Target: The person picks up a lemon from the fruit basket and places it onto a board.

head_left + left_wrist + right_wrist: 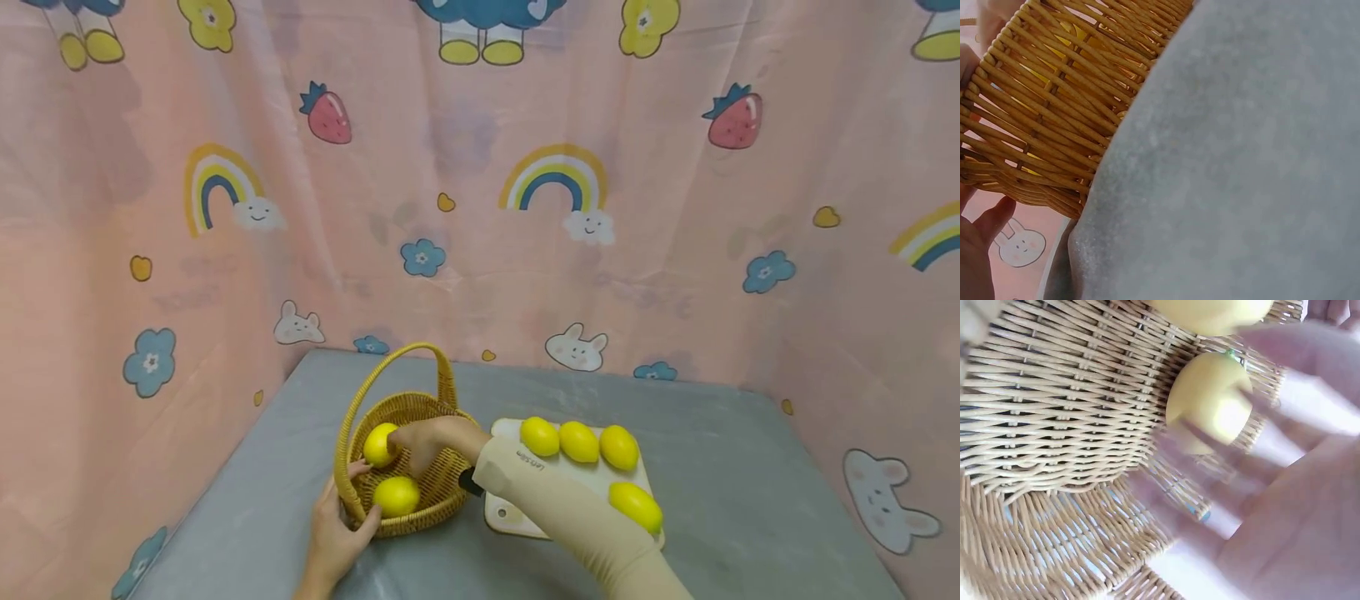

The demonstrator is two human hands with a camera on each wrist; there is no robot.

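A yellow wicker basket (pixel 408 523) with a tall arched handle stands on the grey surface. At its near left side my left hand (pixel 334 527) grips the rim, thumb at the front and fingers by the handle's base. Inside lie two lemons, one toward the back left (pixel 379 445) and one nearer the front (pixel 397 497). My right hand (pixel 435 435) reaches into the basket beside the back-left lemon. In the right wrist view its fingers are spread and blurred, close to a lemon (pixel 1210 403); whether they touch it I cannot tell.
Right of the basket, a white cutting board (pixel 510 518) carries several lemons, three in a row at the back (pixel 579 442) and another at the right (pixel 636 507). My right sleeve (pixel 577 517) crosses over the board. A pink printed curtain (pixel 480 292) hangs behind the grey tabletop (pixel 720 467).
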